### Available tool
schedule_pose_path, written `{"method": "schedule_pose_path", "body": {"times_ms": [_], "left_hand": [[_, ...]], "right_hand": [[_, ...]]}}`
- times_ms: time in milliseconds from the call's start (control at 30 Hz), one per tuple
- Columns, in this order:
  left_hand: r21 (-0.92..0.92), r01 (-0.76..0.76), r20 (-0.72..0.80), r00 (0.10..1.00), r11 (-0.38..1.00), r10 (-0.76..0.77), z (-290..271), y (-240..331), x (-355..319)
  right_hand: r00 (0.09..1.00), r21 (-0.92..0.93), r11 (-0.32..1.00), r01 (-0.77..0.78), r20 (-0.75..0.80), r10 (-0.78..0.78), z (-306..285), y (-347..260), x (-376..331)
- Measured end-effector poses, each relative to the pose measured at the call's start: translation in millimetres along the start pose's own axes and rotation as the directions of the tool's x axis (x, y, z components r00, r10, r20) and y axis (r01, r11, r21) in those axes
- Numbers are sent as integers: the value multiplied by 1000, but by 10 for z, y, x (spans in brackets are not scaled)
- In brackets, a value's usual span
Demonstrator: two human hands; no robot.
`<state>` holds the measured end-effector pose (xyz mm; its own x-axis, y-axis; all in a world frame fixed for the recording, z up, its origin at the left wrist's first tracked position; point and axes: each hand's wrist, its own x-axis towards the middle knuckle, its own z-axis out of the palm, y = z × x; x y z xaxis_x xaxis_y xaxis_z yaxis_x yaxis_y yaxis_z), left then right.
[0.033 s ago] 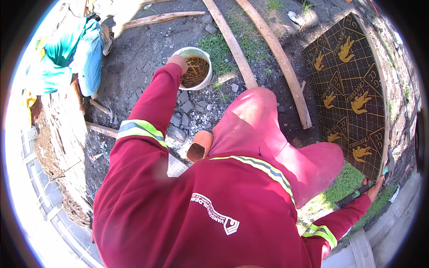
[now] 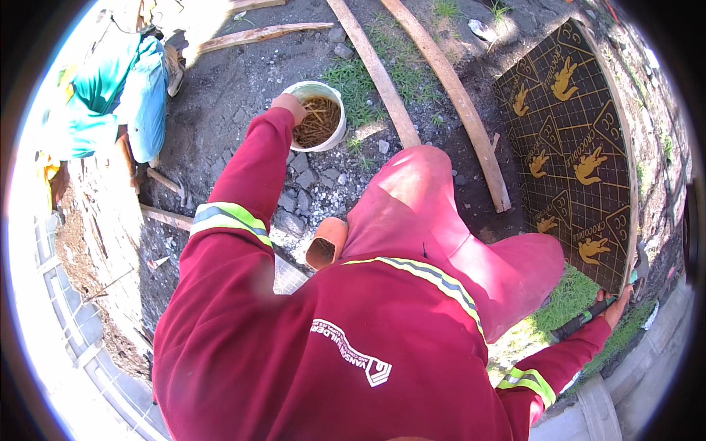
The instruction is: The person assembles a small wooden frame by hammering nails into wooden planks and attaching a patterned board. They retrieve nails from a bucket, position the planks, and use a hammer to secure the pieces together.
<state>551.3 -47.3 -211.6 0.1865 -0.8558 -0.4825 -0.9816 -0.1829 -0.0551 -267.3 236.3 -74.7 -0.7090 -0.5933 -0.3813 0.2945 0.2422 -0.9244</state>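
Observation:
At the left rim of a white bucket [image 2: 334, 140] is my left hand [image 2: 292, 107], closed over the edge, its fingertips hidden. Thin brown nails [image 2: 318, 121] lie heaped inside the bucket. Off to the right, my right hand [image 2: 615, 309] is wrapped round the black and green handle of a hammer [image 2: 577, 324]. The hammer's metal head shows beside the lower corner of a dark, gold-printed plywood panel [image 2: 566, 154], which stands tilted next to my knee.
Two long timber strips [image 2: 460, 95] run away from my knees. An orange block-shaped piece, open at one end [image 2: 326, 244], lies by my leg. Broken stones [image 2: 298, 180] cover the ground below the bucket. A co-worker in teal [image 2: 110, 95] crouches at upper left, near another hammer [image 2: 165, 178].

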Motion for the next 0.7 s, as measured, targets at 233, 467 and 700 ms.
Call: {"method": "schedule_pose_path", "body": {"times_ms": [233,467,700], "left_hand": [[-301,45,23,999,953,-40,-66,-272,72],[-654,146,230,973,743,11,-266,-395,-25],[-887,-127,140,843,445,520,-1297,937,-674]], "right_hand": [[999,17,999,31,-24,-30,253,11,-109],[996,-13,998,59,66,-58,497,10,-297],[975,5,989,151,162,-150,798,-23,-328]]}}
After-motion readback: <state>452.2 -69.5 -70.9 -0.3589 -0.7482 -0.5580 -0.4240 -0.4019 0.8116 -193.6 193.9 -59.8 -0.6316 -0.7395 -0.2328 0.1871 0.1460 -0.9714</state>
